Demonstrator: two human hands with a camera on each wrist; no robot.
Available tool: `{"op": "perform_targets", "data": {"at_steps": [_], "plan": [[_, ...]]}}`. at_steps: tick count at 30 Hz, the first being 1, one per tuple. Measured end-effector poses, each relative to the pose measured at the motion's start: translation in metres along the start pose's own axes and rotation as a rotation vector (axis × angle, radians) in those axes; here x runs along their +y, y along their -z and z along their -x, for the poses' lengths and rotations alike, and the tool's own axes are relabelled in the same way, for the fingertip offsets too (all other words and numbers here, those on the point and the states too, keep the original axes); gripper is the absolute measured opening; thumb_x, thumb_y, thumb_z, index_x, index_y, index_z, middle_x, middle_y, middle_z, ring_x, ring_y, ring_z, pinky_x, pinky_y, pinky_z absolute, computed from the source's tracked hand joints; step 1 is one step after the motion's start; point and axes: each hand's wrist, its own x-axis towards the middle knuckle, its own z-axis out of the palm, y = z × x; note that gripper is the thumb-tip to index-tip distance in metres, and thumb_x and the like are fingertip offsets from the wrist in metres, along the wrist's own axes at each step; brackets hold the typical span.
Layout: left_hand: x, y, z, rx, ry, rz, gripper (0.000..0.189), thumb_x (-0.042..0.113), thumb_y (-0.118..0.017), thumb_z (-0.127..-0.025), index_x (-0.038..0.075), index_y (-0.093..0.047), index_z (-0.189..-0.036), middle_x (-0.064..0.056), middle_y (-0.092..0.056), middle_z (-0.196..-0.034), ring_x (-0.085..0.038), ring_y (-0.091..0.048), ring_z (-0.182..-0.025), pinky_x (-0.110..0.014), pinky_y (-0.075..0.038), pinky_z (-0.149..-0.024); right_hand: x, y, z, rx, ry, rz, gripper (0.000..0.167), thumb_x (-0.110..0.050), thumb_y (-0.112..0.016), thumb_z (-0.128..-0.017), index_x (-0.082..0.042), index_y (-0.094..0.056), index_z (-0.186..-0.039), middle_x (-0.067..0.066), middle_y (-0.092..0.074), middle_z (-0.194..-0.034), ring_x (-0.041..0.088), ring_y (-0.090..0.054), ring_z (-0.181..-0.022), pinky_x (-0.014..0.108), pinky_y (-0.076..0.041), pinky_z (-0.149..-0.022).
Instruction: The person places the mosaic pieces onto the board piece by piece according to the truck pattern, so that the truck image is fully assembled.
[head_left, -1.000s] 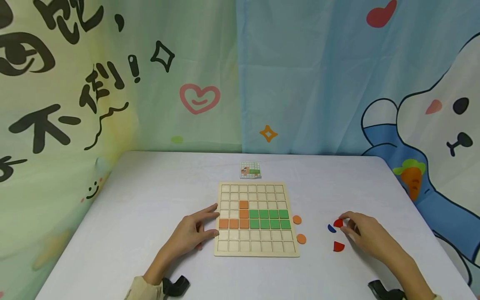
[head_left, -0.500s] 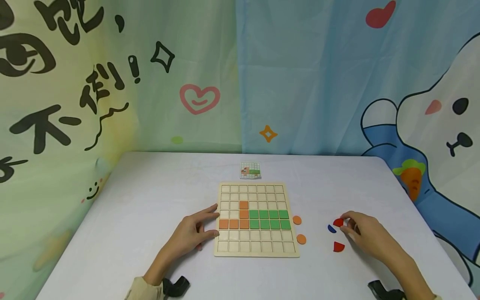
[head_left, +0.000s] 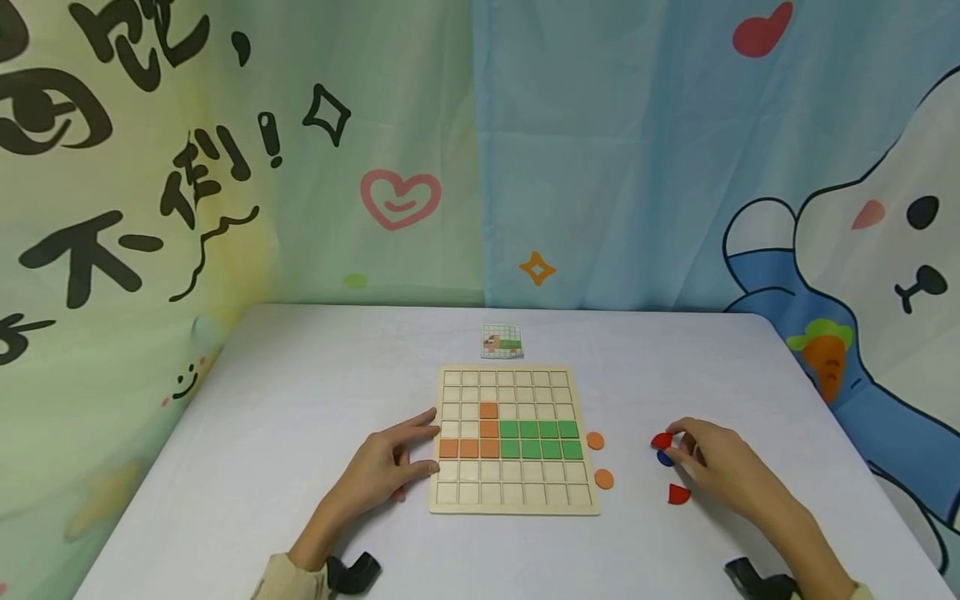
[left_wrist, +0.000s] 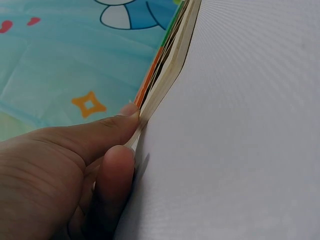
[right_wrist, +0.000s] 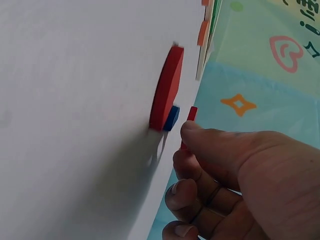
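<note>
My left hand rests its fingers and thumb, spread apart, against the left edge of a wooden grid board. Orange square tiles and green ones lie in the board's cells. Over at the right, my right hand pinches a red rounded tile between thumb and forefinger, seen edge-on as a red tile in the right wrist view. Just below it is a small blue tile, partly hidden by the fingers. A second red rounded tile lies nearer me on the table.
Two orange discs lie close to the board's right edge. Behind the board, a small pattern card shows a grid with coloured squares. A white cloth covers the table, and printed curtains hang beyond its far edge.
My right hand has shifted a little left and away from me, carrying the red tile closer to the board. The left hand stays at the board's edge.
</note>
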Motion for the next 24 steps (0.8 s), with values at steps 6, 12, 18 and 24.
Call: {"op": "perform_targets", "data": {"at_steps": [6, 12, 18, 24], "plan": [[0.000, 0.000, -0.001, 0.001, -0.001, 0.000, 0.061, 0.026, -0.086, -0.090, 0.009, -0.066, -0.145, -0.003, -0.050, -0.166, -0.014, -0.055, -0.041, -0.026, -0.049, -0.048, -0.010, -0.003, -0.003, 0.006, 0.030, 0.004, 0.034, -0.017, -0.076, -0.098, 0.001, -0.067, -0.124, -0.001, -0.059, -0.081, 0.014, -0.052, -0.074, 0.021, -0.047, -0.059], [0.000, 0.000, -0.001, -0.003, -0.002, 0.003, 0.060, 0.025, -0.085, -0.090, 0.009, -0.066, -0.144, -0.004, -0.049, -0.166, -0.014, -0.055, -0.041, -0.026, -0.048, -0.047, -0.025, -0.003, -0.008, -0.004, 0.026, 0.001, 0.036, -0.020, -0.076, -0.098, 0.001, -0.067, -0.126, 0.000, -0.059, -0.082, 0.014, -0.052, -0.074, 0.022, -0.045, -0.058], [0.001, 0.000, 0.000, -0.001, 0.006, 0.003, 0.061, 0.025, -0.086, -0.090, 0.009, -0.065, -0.145, -0.003, -0.049, -0.166, -0.013, -0.055, -0.041, -0.026, -0.049, -0.047, -0.045, -0.008, -0.015, 0.007, 0.058, -0.013, 0.035, -0.020, -0.077, -0.097, -0.002, -0.068, -0.126, -0.001, -0.060, -0.083, 0.013, -0.052, -0.075, 0.022, -0.046, -0.058], [0.001, 0.000, 0.001, -0.001, 0.016, 0.013, 0.061, 0.024, -0.086, -0.089, 0.008, -0.065, -0.144, -0.004, -0.049, -0.166, -0.014, -0.055, -0.041, -0.027, -0.049, -0.046, -0.060, -0.013, -0.023, 0.045, 0.190, -0.022, 0.026, -0.016, -0.076, -0.098, -0.004, -0.070, -0.120, -0.005, -0.058, -0.080, 0.009, -0.050, -0.073, 0.022, -0.044, -0.063]]}}
